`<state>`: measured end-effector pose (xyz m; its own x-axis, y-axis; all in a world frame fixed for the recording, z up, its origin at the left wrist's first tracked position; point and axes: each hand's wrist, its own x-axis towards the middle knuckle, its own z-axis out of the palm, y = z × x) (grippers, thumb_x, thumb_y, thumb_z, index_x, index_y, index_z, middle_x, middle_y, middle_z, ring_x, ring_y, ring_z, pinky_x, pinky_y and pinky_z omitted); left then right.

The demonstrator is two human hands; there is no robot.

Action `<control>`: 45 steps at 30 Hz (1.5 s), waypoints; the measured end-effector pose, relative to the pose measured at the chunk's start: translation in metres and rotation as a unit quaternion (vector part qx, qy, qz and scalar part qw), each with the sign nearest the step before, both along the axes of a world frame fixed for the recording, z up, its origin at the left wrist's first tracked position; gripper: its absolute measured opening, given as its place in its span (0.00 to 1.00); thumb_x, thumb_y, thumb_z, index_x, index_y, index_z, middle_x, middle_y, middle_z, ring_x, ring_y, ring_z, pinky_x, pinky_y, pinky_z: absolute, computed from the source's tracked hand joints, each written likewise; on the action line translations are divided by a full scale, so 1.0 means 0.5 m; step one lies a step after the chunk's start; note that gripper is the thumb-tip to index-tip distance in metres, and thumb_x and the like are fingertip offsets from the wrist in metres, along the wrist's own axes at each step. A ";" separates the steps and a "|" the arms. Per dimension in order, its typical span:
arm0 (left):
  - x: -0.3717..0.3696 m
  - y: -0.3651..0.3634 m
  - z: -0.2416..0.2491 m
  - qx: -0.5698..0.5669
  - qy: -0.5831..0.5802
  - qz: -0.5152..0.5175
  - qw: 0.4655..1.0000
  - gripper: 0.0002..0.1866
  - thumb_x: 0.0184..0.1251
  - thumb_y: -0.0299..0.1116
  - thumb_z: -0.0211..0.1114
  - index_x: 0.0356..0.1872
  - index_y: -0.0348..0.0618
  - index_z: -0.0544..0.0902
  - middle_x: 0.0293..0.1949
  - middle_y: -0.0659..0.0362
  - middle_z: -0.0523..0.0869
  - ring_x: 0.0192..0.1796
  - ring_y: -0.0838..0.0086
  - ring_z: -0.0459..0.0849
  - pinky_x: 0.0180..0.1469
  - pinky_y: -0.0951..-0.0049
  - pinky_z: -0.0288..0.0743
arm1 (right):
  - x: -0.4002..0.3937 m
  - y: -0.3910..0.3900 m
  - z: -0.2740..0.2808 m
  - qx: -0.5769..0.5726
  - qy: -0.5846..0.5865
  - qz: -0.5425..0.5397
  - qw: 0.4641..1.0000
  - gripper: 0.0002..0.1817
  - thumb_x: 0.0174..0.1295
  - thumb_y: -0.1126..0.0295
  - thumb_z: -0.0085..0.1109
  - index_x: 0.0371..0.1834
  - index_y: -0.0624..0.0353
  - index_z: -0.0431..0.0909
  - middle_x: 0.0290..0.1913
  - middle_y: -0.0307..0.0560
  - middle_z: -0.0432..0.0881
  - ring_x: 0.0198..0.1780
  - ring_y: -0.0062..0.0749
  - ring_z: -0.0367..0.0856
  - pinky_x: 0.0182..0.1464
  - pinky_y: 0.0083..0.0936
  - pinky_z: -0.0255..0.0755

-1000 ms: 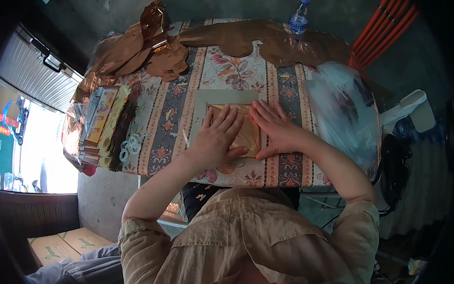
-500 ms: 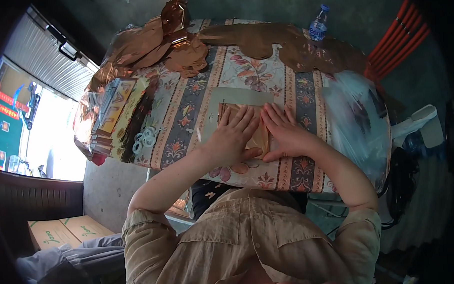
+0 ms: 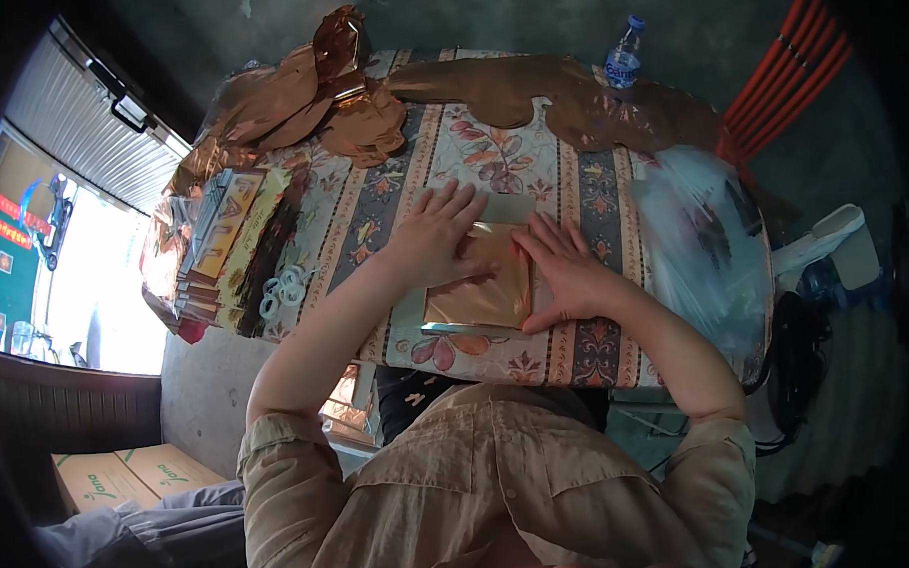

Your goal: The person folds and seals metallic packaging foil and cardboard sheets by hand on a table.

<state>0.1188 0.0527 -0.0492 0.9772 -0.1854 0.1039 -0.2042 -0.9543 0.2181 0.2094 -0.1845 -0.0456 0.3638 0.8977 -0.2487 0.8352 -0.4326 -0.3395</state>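
A shiny gold foil sheet (image 3: 487, 295), seemingly folded into a rectangle, lies in front of me on the patterned tablecloth. Beneath it shows a pale greenish sheet or board (image 3: 407, 314). My left hand (image 3: 435, 235) lies flat over the upper left of the foil, fingers stretched toward the far side and thumb across the gold surface. Along the foil's right edge rests my right hand (image 3: 571, 275), its fingers spread and its thumb at the lower right corner. Neither hand grips anything. The foil's upper left part is hidden under my left hand.
Crumpled copper-coloured foil (image 3: 359, 117) lies at the back left, and more brown foil (image 3: 508, 87) stretches along the back. A water bottle (image 3: 624, 56) stands there. Packs of printed paper (image 3: 234, 227) and several white rings (image 3: 282, 288) sit left; a clear plastic bag (image 3: 695, 246) lies right.
My left hand has slid left and away from me, uncovering more of the gold foil. My right hand stays at the right edge. The view has shifted slightly.
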 end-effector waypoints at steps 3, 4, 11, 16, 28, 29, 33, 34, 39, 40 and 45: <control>0.001 0.001 -0.004 0.011 0.048 -0.006 0.999 0.50 0.60 0.67 0.61 0.75 0.43 0.59 0.75 0.46 0.60 0.79 0.55 0.52 0.77 0.47 0.44 | 0.002 -0.001 -0.006 0.011 -0.004 0.010 1.000 0.72 0.35 0.33 0.74 0.78 0.63 0.43 0.78 0.70 0.39 0.81 0.54 0.31 0.79 0.49 0.25; 0.001 -0.001 -0.007 0.023 0.054 -0.008 0.998 0.50 0.60 0.68 0.60 0.75 0.42 0.58 0.75 0.46 0.60 0.79 0.55 0.52 0.77 0.46 0.43 | 0.002 -0.002 -0.007 0.012 -0.009 0.017 1.000 0.72 0.35 0.33 0.74 0.78 0.63 0.43 0.78 0.70 0.38 0.81 0.54 0.30 0.79 0.50 0.25; 0.004 -0.008 -0.015 0.019 0.060 -0.002 0.998 0.51 0.60 0.69 0.59 0.75 0.42 0.58 0.75 0.45 0.59 0.79 0.54 0.51 0.77 0.45 0.43 | 0.005 0.009 -0.012 0.013 -0.015 0.047 0.999 0.72 0.38 0.32 0.72 0.78 0.65 0.42 0.78 0.71 0.37 0.81 0.54 0.29 0.78 0.52 0.23; 0.009 -0.008 -0.032 0.068 0.026 -0.004 0.997 0.53 0.59 0.74 0.53 0.74 0.40 0.60 0.75 0.45 0.60 0.79 0.54 0.52 0.77 0.46 0.43 | -0.001 0.029 -0.006 -0.028 -0.023 0.029 0.999 0.74 0.37 0.30 0.71 0.78 0.65 0.40 0.78 0.71 0.36 0.81 0.54 0.28 0.77 0.52 0.22; -0.106 -0.140 -0.027 -0.008 -0.068 0.024 0.997 0.37 0.62 0.52 0.65 0.68 0.40 0.69 0.70 0.46 0.67 0.74 0.52 0.61 0.73 0.47 0.52 | -0.036 0.005 -0.007 -0.016 -0.037 -0.054 0.998 0.72 0.39 0.35 0.74 0.79 0.63 0.38 0.79 0.68 0.39 0.81 0.54 0.32 0.78 0.53 0.26; -0.105 -0.139 -0.038 -0.023 -0.085 0.008 0.996 0.38 0.61 0.52 0.66 0.68 0.41 0.69 0.70 0.45 0.67 0.74 0.50 0.61 0.73 0.46 0.51 | -0.041 -0.002 -0.004 -0.020 -0.031 -0.062 0.997 0.73 0.38 0.36 0.74 0.79 0.63 0.37 0.79 0.69 0.38 0.81 0.54 0.31 0.78 0.53 0.26; -0.102 -0.127 -0.019 -0.053 -0.050 -0.046 0.996 0.39 0.60 0.53 0.67 0.69 0.43 0.68 0.71 0.46 0.66 0.75 0.50 0.59 0.74 0.45 0.49 | -0.052 -0.058 0.016 -0.018 -0.026 -0.074 0.997 0.69 0.42 0.38 0.73 0.79 0.62 0.40 0.79 0.67 0.43 0.81 0.51 0.36 0.78 0.50 0.29; -0.096 -0.116 -0.011 -0.056 -0.033 -0.088 0.994 0.39 0.59 0.52 0.67 0.70 0.44 0.69 0.71 0.47 0.66 0.76 0.50 0.58 0.74 0.45 0.48 | -0.045 -0.078 0.014 0.045 -0.009 -0.069 0.997 0.61 0.46 0.42 0.72 0.77 0.63 0.48 0.76 0.64 0.51 0.79 0.51 0.44 0.78 0.48 0.36; -0.084 -0.085 0.033 -0.048 0.042 -0.154 0.986 0.39 0.55 0.50 0.71 0.69 0.46 0.71 0.72 0.48 0.66 0.77 0.52 0.56 0.76 0.45 0.44 | -0.037 -0.123 -0.003 0.165 -0.022 -0.084 0.983 0.37 0.54 0.56 0.70 0.66 0.62 0.71 0.63 0.52 0.72 0.66 0.49 0.68 0.69 0.41 0.60; -0.080 -0.080 0.030 -0.055 0.034 -0.163 0.984 0.38 0.56 0.48 0.70 0.67 0.45 0.72 0.71 0.48 0.67 0.77 0.52 0.55 0.76 0.44 0.44 | -0.041 -0.122 -0.004 0.193 -0.046 -0.073 0.977 0.32 0.54 0.58 0.70 0.61 0.62 0.74 0.58 0.50 0.73 0.61 0.47 0.70 0.65 0.40 0.64; -0.082 -0.106 0.010 -0.146 0.050 -0.105 0.982 0.33 0.57 0.41 0.72 0.66 0.44 0.74 0.72 0.50 0.67 0.78 0.56 0.56 0.76 0.46 0.44 | -0.048 -0.116 -0.005 0.220 -0.084 -0.059 0.970 0.24 0.55 0.62 0.69 0.54 0.61 0.80 0.48 0.46 0.76 0.53 0.43 0.74 0.56 0.38 0.69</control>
